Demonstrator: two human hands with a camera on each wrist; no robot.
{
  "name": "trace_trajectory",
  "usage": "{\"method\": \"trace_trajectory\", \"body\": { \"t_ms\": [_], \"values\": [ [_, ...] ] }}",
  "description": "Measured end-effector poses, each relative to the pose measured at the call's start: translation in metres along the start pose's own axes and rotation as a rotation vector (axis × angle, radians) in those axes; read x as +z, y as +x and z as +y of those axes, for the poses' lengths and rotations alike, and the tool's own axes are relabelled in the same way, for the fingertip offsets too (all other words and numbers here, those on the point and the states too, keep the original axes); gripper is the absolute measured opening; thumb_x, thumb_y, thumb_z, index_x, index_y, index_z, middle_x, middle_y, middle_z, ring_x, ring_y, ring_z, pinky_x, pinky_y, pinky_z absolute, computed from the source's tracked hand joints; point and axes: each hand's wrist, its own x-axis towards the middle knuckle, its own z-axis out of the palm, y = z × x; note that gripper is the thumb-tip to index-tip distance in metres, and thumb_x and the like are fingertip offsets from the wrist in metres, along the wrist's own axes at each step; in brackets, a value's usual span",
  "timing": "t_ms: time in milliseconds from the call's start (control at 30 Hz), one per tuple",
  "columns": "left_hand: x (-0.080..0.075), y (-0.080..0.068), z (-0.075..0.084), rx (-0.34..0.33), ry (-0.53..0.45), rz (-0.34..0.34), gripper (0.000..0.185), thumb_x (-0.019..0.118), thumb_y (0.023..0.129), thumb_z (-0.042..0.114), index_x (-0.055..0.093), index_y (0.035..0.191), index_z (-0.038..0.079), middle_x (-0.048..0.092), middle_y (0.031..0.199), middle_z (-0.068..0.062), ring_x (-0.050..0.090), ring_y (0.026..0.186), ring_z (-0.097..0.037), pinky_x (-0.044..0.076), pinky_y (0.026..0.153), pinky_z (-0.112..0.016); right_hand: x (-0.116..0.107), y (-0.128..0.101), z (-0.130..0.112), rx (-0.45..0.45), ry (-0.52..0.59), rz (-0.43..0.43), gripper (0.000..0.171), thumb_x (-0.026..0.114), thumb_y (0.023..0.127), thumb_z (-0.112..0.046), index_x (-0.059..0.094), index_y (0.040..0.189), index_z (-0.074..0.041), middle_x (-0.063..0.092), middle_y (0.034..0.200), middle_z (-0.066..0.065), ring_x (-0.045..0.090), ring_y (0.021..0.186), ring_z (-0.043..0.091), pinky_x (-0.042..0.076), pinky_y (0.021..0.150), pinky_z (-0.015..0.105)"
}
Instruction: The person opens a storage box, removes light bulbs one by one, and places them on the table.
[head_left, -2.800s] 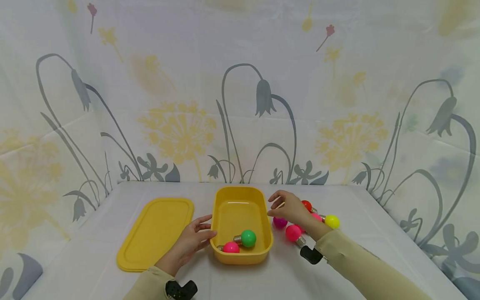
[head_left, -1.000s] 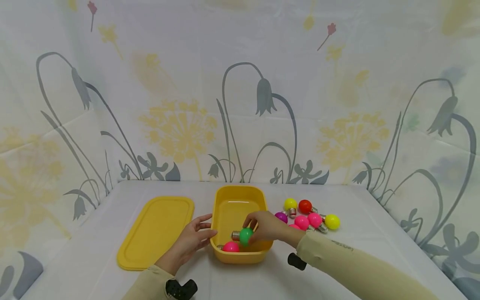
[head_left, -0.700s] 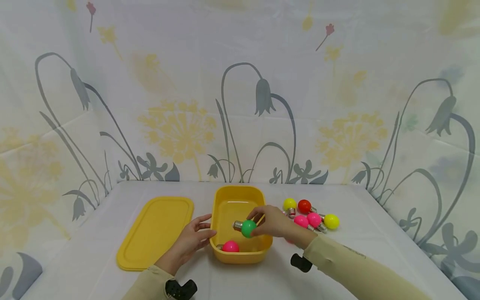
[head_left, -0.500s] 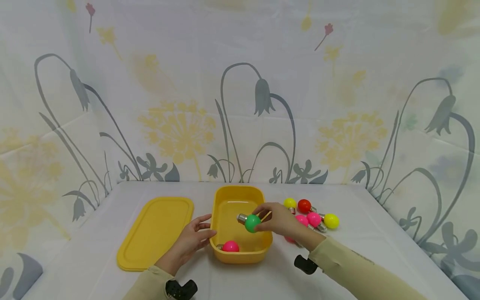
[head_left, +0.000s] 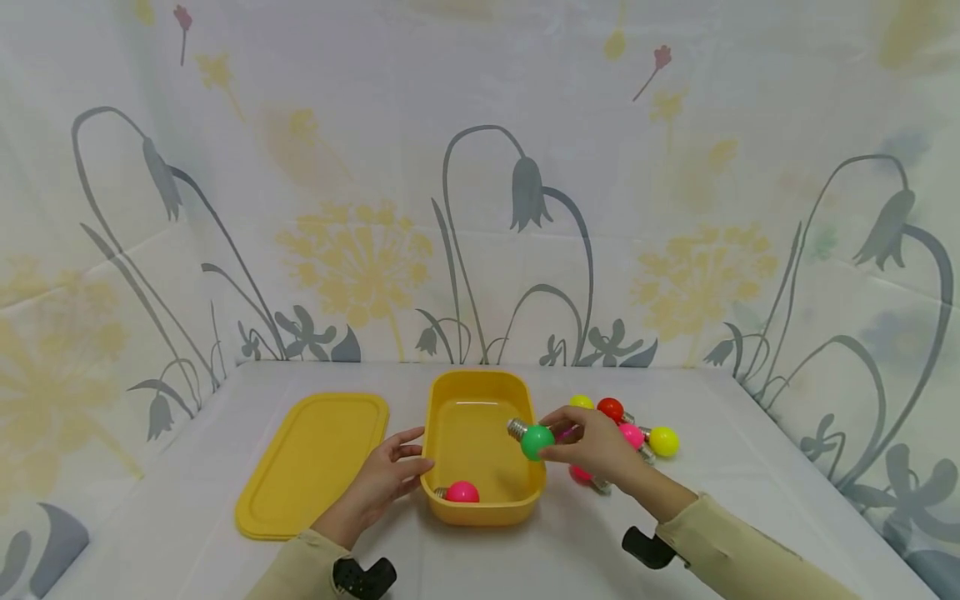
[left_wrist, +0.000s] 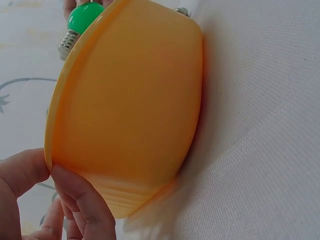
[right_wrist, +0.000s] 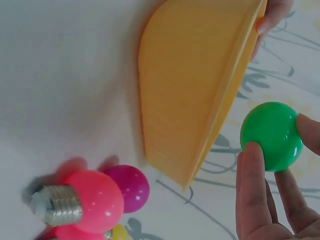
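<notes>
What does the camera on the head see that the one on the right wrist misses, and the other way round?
Only the head view shows the yellow lid lying flat left of the box, the pink bulb inside the box, and the whole left hand resting against the box's side. Only the right wrist view shows a purple bulb clearly, beside the box's outer wall. Both show the yellow box, the green bulb and the right hand holding it.

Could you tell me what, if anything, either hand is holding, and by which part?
The right hand pinches the green bulb by its round globe, its metal screw base free. The left hand holds nothing, only resting against the yellow container.
</notes>
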Motion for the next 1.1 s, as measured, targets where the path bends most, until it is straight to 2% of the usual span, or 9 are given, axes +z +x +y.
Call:
{"method": "trace_trajectory", "body": {
  "t_ms": [167, 367, 533, 767, 1100],
  "values": [
    [0.000, 0.000, 0.000, -0.002, 0.002, 0.002, 0.054, 0.064, 0.086, 0.006, 0.044, 0.136, 0.004, 0.049, 0.114, -0.018, 0.055, 0.090, -0.023, 0.052, 0.082, -0.034, -0.008, -0.008, 0.008, -0.012, 0.019, 0.025, 0.036, 0.080, 0.072, -0.025, 0.066, 0.102, -0.010, 0.063, 0.091, 0.001, 0.058, 0.079, 0.018, 0.053, 0.068, 0.029],
    [0.000, 0.000, -0.001, -0.005, 0.009, 0.007, 0.053, 0.064, 0.086, 0.006, 0.044, 0.135, 0.004, 0.049, 0.115, -0.017, 0.055, 0.091, -0.024, 0.051, 0.082, -0.035, -0.018, -0.019, 0.013, -0.005, -0.019, 0.073, 0.041, 0.081, 0.071, -0.026, 0.066, 0.104, -0.008, 0.063, 0.090, 0.002, 0.059, 0.080, 0.017, 0.053, 0.067, 0.028],
    [0.000, -0.001, 0.000, -0.007, 0.009, 0.011, 0.054, 0.065, 0.086, 0.006, 0.044, 0.136, 0.004, 0.049, 0.115, -0.017, 0.055, 0.092, -0.024, 0.051, 0.083, -0.036, -0.024, -0.025, 0.020, -0.008, -0.010, 0.080, 0.042, 0.080, 0.072, -0.025, 0.065, 0.106, -0.005, 0.062, 0.091, 0.005, 0.059, 0.080, 0.020, 0.053, 0.067, 0.030],
    [0.001, -0.002, 0.001, -0.015, -0.010, 0.012, 0.054, 0.065, 0.086, 0.006, 0.044, 0.135, 0.003, 0.049, 0.113, -0.018, 0.055, 0.090, -0.024, 0.052, 0.081, -0.034, -0.031, -0.035, 0.034, 0.019, -0.012, 0.096, 0.042, 0.079, 0.073, -0.023, 0.065, 0.107, -0.005, 0.063, 0.090, 0.006, 0.061, 0.081, 0.020, 0.053, 0.065, 0.032],
    [0.000, -0.003, 0.001, 0.002, -0.008, 0.004, 0.054, 0.064, 0.086, 0.006, 0.044, 0.135, 0.003, 0.049, 0.114, -0.018, 0.054, 0.088, -0.023, 0.051, 0.080, -0.033, -0.041, -0.046, 0.055, 0.072, -0.076, 0.117, 0.046, 0.078, 0.074, -0.024, 0.062, 0.109, 0.001, 0.063, 0.096, 0.007, 0.060, 0.084, 0.022, 0.053, 0.068, 0.033]
  ]
}}
